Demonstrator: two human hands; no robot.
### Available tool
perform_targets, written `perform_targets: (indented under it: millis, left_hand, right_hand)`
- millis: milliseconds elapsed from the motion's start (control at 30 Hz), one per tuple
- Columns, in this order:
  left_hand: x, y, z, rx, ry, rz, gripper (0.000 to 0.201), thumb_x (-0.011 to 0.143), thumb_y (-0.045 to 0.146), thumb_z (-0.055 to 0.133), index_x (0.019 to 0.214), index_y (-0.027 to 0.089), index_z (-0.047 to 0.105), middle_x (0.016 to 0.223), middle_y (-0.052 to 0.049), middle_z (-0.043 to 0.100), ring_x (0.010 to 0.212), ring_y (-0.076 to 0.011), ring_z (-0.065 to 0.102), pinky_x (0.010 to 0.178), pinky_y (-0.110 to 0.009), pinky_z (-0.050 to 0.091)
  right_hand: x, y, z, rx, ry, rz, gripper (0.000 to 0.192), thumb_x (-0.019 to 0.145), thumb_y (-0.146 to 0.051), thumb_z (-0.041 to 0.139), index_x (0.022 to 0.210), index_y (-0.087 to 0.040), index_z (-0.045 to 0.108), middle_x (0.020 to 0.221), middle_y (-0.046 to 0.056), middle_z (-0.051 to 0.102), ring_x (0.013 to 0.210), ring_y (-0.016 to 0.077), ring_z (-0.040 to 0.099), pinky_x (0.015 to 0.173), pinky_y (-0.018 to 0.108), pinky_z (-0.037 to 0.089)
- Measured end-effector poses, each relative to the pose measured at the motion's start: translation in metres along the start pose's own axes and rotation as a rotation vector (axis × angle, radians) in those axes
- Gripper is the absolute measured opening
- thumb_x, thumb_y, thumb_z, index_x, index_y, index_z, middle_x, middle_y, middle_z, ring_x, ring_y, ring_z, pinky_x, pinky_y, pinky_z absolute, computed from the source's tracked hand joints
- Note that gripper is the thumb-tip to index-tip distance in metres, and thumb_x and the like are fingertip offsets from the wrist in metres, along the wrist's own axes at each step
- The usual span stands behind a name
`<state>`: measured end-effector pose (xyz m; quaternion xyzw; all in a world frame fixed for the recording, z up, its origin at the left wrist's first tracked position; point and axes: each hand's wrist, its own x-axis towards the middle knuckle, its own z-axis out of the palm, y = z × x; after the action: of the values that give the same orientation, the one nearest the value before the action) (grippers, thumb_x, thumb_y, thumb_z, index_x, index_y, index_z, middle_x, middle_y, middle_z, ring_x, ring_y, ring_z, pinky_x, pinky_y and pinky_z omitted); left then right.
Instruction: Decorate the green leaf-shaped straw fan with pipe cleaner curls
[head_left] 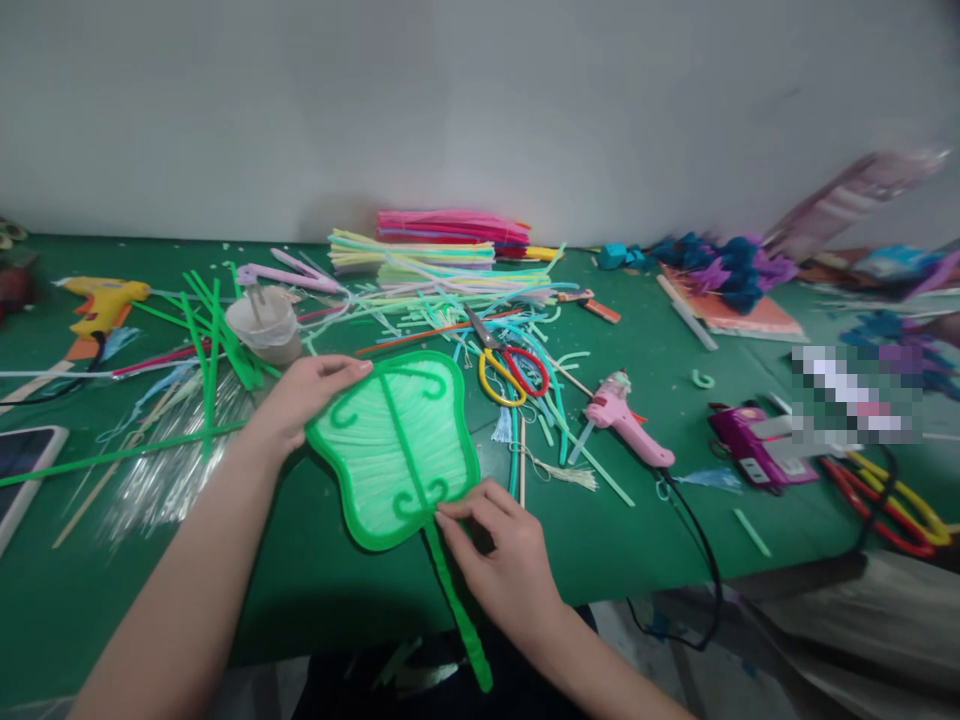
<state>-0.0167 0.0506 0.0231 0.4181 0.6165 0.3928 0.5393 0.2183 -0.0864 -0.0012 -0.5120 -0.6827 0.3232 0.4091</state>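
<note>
A green hand fan (397, 450) made of fuzzy pipe cleaners is held tilted above the front of the table. Its pale green face carries a central stem and several curled scrolls, and a wrapped handle points down toward me. My left hand (311, 395) grips the fan's upper left rim, thumb and fingers closed on it. With thumb and forefinger together, my right hand (499, 545) pinches at the lower edge, beside the point where the handle meets the face. Whatever small piece may lie between those right fingertips is hidden.
Scissors (514, 375) and a pink glue gun (628, 420) lie right of the fan. A yellow glue gun (101, 305), a paper cup (264, 325) and green pipe cleaners (211, 370) are on the left. Bundled pipe cleaners (450, 255) line the back; a phone (26, 480) sits far left.
</note>
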Motion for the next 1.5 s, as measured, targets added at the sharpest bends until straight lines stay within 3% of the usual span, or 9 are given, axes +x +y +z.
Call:
perform_targets:
  millis: [200,333,667,1100,1200,1367,1500]
  left_hand:
    - [0.0,-0.003,0.004,0.11,0.1,0.117,0.046,0.073,0.06,0.068,0.084,0.017,0.077,0.057,0.0,0.066,0.048,-0.0154,0.053,0.044,-0.023,0.036]
    - [0.0,-0.003,0.005,0.152,0.126,0.157,0.048,0.079,0.062,0.059,0.083,0.018,0.078,0.059,-0.003,0.068,0.052,-0.0195,0.057,0.048,-0.025,0.039]
    - [0.003,-0.007,0.001,0.198,0.128,0.207,0.062,0.078,0.072,0.052,0.086,0.018,0.079,0.069,-0.007,0.073,0.063,-0.0226,0.062,0.054,-0.026,0.043]
    - [0.005,-0.008,0.001,0.19,0.123,0.208,0.061,0.079,0.072,0.051,0.087,0.018,0.079,0.077,-0.008,0.075,0.072,-0.0247,0.065,0.06,-0.027,0.046]
    - [0.005,-0.009,0.001,0.182,0.12,0.2,0.059,0.08,0.07,0.052,0.085,0.018,0.079,0.076,-0.008,0.075,0.071,-0.024,0.065,0.059,-0.026,0.046]
    - [0.004,-0.007,0.002,0.146,0.126,0.174,0.054,0.079,0.068,0.055,0.082,0.019,0.078,0.075,-0.007,0.075,0.07,-0.0234,0.064,0.058,-0.026,0.045]
    - [0.001,-0.005,0.005,0.089,0.11,0.137,0.052,0.073,0.067,0.062,0.083,0.019,0.077,0.068,-0.004,0.073,0.061,-0.0213,0.062,0.053,-0.025,0.043]
  right_hand:
    - [-0.003,-0.003,-0.001,-0.016,-0.026,0.032,0.011,0.087,-0.012,0.061,0.082,-0.019,0.069,0.081,0.004,0.064,0.076,0.0157,0.064,0.07,0.025,0.049]
    - [-0.004,-0.004,-0.002,-0.016,-0.025,0.033,0.011,0.087,-0.011,0.061,0.084,-0.02,0.069,0.082,0.004,0.066,0.078,0.0166,0.065,0.071,0.025,0.049]
    - [-0.002,-0.005,-0.002,-0.048,-0.038,0.048,0.012,0.085,-0.01,0.062,0.078,-0.02,0.066,0.077,0.002,0.066,0.075,0.0169,0.062,0.068,0.026,0.046]
    - [-0.001,-0.005,0.001,-0.03,-0.034,0.076,0.012,0.083,-0.011,0.062,0.075,-0.019,0.066,0.073,0.002,0.064,0.069,0.0158,0.059,0.064,0.026,0.045]
    - [0.002,-0.007,-0.011,0.07,0.014,0.139,0.009,0.083,-0.016,0.064,0.075,-0.019,0.068,0.07,0.001,0.064,0.063,0.0143,0.058,0.059,0.025,0.045]
    - [0.016,-0.006,-0.05,0.171,0.266,0.252,0.011,0.083,-0.03,0.069,0.083,-0.019,0.068,0.073,0.001,0.065,0.065,0.0142,0.058,0.06,0.025,0.047]
    - [0.021,0.004,-0.058,0.126,0.245,0.254,0.015,0.083,-0.034,0.069,0.085,-0.019,0.067,0.072,0.001,0.063,0.065,0.0147,0.058,0.06,0.026,0.048]
